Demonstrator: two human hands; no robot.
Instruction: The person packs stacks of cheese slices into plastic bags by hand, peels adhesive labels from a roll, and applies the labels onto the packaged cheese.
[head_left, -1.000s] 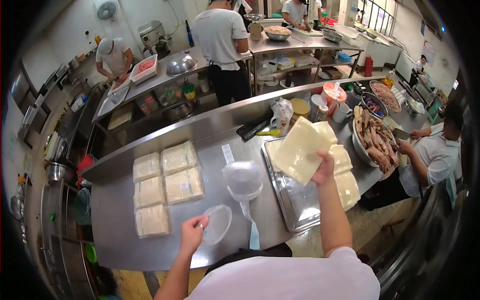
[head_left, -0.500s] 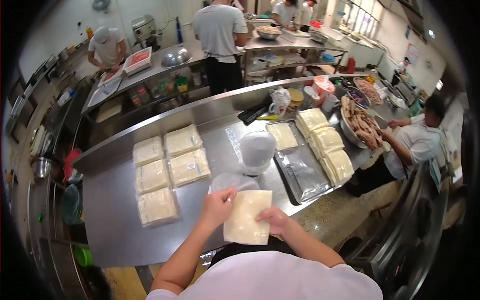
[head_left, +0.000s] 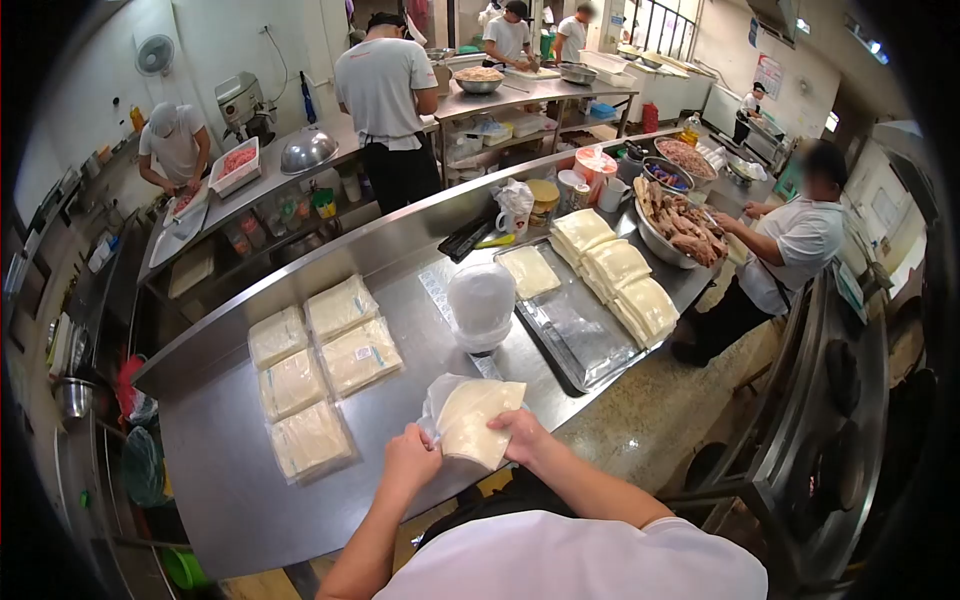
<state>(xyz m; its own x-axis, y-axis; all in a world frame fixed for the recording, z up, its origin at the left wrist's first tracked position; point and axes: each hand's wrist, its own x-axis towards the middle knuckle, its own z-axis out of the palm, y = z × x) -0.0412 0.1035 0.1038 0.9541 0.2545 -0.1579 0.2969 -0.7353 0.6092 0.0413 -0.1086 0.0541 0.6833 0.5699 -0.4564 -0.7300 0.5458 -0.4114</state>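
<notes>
My right hand [head_left: 519, 437] grips the right side of a stack of square, pale dough sheets [head_left: 482, 420], thumb on top. The sheets are slightly fanned and tilted over the table's near edge. My left hand [head_left: 412, 455] is closed on the edge of a clear plastic bag [head_left: 437, 396], which lies behind and around the left side of the sheets. How far the sheets sit inside the bag I cannot tell. Just beyond stands a clear plastic container [head_left: 481, 305] with something whitish inside. Several bagged packs of sheets [head_left: 361, 355] lie on the left.
A dark metal tray [head_left: 585, 335] on the right carries piles of unbagged sheets [head_left: 612, 265] and one smaller stack [head_left: 529, 272]. Behind are a mug [head_left: 514, 222] and jars. A co-worker [head_left: 800, 235] at right handles meat in a large bowl [head_left: 665, 240]. Others work farther back.
The plastic bag, earlier on the table behind the sheets, is now in my left hand at their left side. The sheets have tilted and fanned. The camera view has shifted.
</notes>
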